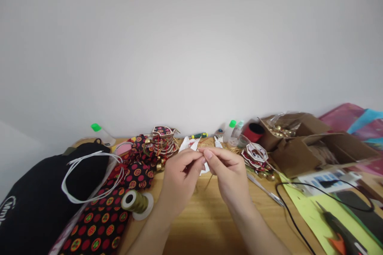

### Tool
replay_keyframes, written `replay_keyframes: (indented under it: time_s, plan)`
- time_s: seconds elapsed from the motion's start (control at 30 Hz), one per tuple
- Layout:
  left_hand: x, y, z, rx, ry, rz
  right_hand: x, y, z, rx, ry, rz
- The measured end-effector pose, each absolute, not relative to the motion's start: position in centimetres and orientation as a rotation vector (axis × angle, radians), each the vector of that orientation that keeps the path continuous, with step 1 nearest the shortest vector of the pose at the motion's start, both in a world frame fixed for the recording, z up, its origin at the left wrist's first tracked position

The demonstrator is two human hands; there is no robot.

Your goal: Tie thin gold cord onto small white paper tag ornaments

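One black fabric bag with pale lettering fills the left edge of your pale wooden worktop, loops of white cable resting on it. Beside it, black cloth printed with coloured rounds runs from the near edge towards the far edge, where patterned, white-rimmed ornaments with gold bells are piled. A spool of olive thread lies tipped at the cloth's right side.

Over the worktop's middle, your left hand meets your right hand, fingertips pinched together on what looks like a thin tan cord; a strand shows below, the held part too small to make out.

Rightward lie silver tweezers; a second ornament pile sits nearer the far edge, brown cardboard boxes in the far right corner, and a black pointed tool on yellow sheeting by the near right corner.

Loosen your pinch and so fine a cord could slip; a forearm swung right could catch the curving black cable.

Wood grain shows between your forearms; beyond the far edge rises a plain pale wall.
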State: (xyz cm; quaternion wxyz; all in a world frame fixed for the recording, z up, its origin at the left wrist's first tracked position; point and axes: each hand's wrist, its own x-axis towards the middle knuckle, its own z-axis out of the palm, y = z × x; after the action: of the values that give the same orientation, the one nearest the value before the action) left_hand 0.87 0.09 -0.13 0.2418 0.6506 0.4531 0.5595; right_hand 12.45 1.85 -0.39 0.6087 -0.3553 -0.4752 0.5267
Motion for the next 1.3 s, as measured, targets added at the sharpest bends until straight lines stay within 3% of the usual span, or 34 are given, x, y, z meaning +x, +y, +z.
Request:
replay_keyframes:
  time_s: [1.3]
  plan:
    - [0.85,0.48,-0.62,1.624,1.259,1.433,13.17,2.67,-0.26,-0.716,-0.994,1.472]
